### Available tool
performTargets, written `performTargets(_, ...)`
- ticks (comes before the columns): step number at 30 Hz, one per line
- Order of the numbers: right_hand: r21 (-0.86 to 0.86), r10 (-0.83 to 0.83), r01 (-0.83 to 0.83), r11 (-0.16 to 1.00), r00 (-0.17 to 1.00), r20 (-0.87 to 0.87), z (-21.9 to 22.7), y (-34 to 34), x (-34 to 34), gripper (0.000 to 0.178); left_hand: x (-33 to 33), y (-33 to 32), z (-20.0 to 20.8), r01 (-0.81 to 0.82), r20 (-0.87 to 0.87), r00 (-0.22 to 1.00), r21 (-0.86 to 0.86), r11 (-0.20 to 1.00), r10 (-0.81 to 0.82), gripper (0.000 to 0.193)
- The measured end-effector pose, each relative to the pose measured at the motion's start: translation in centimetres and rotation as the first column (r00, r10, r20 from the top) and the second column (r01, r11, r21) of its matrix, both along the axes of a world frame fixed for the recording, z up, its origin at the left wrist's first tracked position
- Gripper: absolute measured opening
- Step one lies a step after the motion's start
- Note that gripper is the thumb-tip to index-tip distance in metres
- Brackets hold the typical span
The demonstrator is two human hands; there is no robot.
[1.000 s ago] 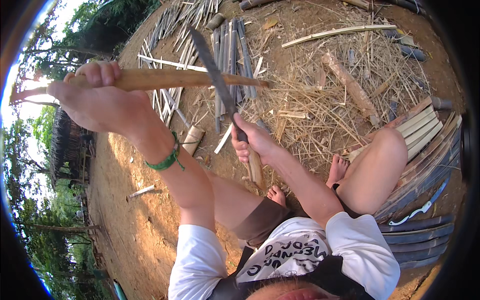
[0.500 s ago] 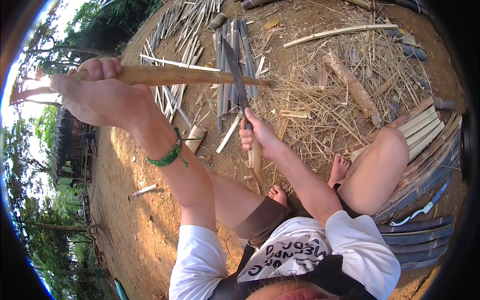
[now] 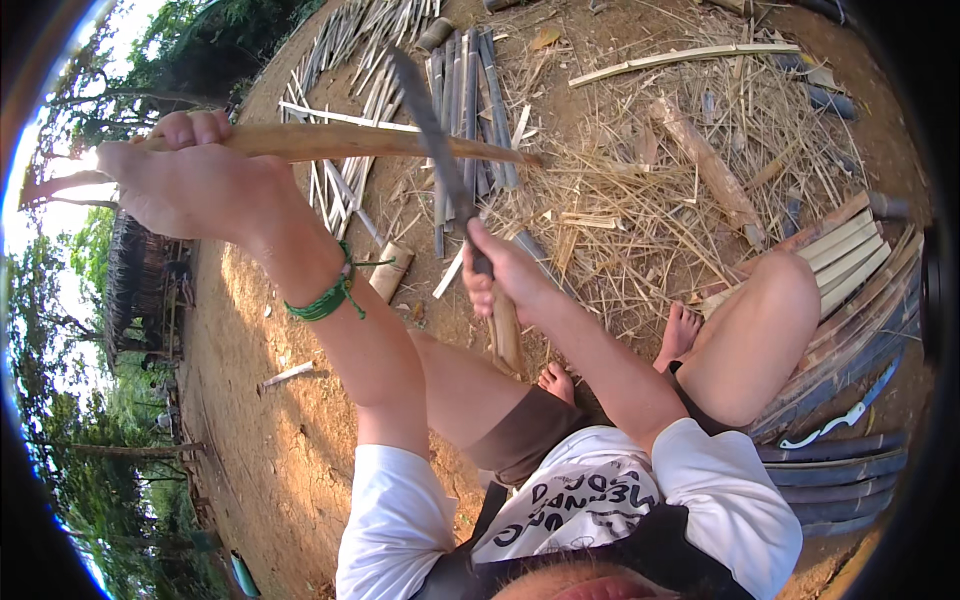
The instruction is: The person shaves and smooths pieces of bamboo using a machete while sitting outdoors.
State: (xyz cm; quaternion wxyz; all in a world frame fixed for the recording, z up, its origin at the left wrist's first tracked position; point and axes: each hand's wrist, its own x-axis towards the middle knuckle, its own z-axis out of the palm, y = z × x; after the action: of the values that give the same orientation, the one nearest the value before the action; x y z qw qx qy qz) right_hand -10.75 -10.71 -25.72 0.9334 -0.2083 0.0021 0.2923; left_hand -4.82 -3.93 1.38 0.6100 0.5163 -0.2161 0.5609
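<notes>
We see bare dirt ground (image 3: pixel 250 425) spreading widest of all, and on its far side a broad litter of straw-coloured shavings (image 3: pixel 625 205). To the right of the bent knee, we find a stack of split bamboo (image 3: pixel 838 255); ahead, dark bamboo poles (image 3: pixel 462 95) lie side by side. In front of these in our view, a long, curved piece of wood (image 3: pixel 340 141) is held up nearly level, tapering toward its right end. Across it slants a long knife (image 3: pixel 430 130), blade up and handle down; we cannot tell whether blade and wood touch. A pale log (image 3: pixel 710 175) rests on the shavings. Our left hand (image 3: pixel 185 185) wraps the wood near its left end, fingers curled over the top; our right hand (image 3: pixel 503 268) closes around the knife's wooden handle. Smaller are a white-handled tool (image 3: pixel 830 427) beside the bamboo and a green bracelet (image 3: pixel 328 297) on our left wrist.
</notes>
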Motion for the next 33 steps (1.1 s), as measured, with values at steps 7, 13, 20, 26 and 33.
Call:
performTargets(7,0.023,0.018,-0.017,1.000,0.999,-0.038,0.8,1.3,-1.2,0.049,0.9,0.6,0.1,-0.102,0.010,0.995,-0.060,0.993,0.103,0.029)
performTargets(13,0.059,-0.047,0.057,0.997,0.987,-0.156,-2.6,1.3,1.2,0.048,0.3,-0.9,0.2,-0.069,0.013,0.997,-0.067,0.995,0.070,0.033)
performTargets(20,0.068,-0.042,0.038,0.997,0.997,0.062,0.7,1.8,-0.8,0.047,1.2,-0.8,0.5,0.003,0.047,0.999,-0.102,0.995,0.002,0.034)
performTargets(26,0.028,-0.112,0.115,0.993,0.988,-0.107,-0.4,1.7,-0.3,0.044,1.3,0.2,0.4,0.063,0.144,0.988,-0.033,0.997,-0.057,0.034)
performTargets(33,-0.358,-0.391,0.451,0.818,0.891,0.229,-2.0,-0.6,1.2,0.035,2.7,6.6,-0.1,0.388,-0.047,0.921,0.101,0.916,-0.386,0.030)
